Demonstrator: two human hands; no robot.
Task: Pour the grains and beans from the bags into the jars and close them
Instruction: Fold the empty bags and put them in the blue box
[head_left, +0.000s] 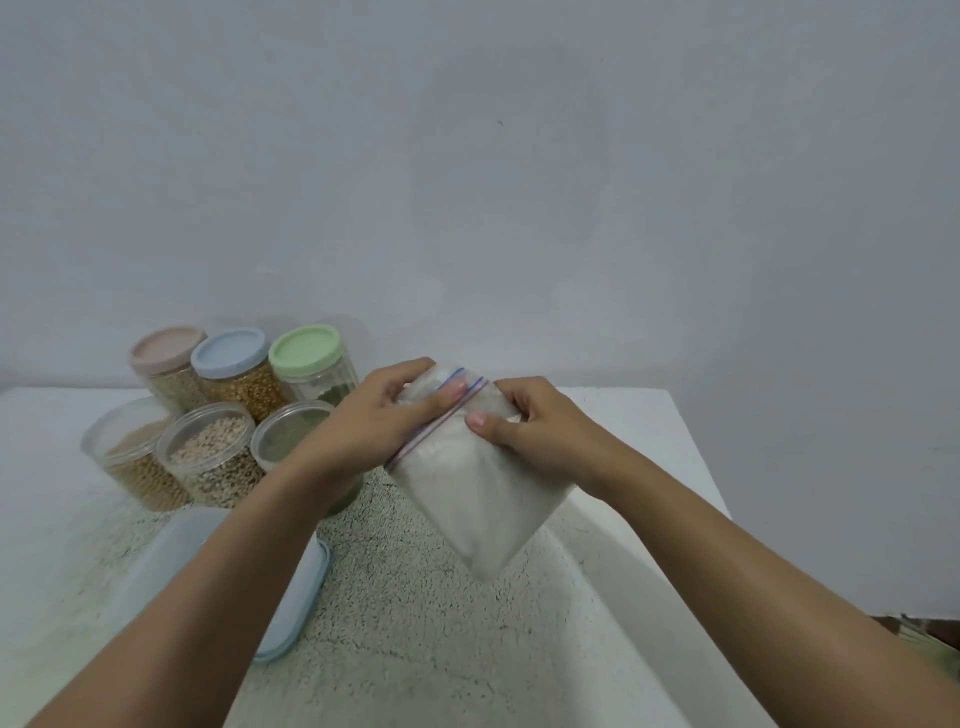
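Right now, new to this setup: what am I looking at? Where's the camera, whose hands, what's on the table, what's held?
No machine here: a person works with bare hands. The single picture comes from a camera worn on the head, looking forward and down. The left hand and right hand both pinch the seal at the top of a zip bag with white contents, held over the table. At the back left stand three closed jars, with a pink lid, a blue lid and a green lid. In front of them, three open jars hold grains or beans. A pale blue plastic piece lies by the left forearm; I cannot tell what it is.
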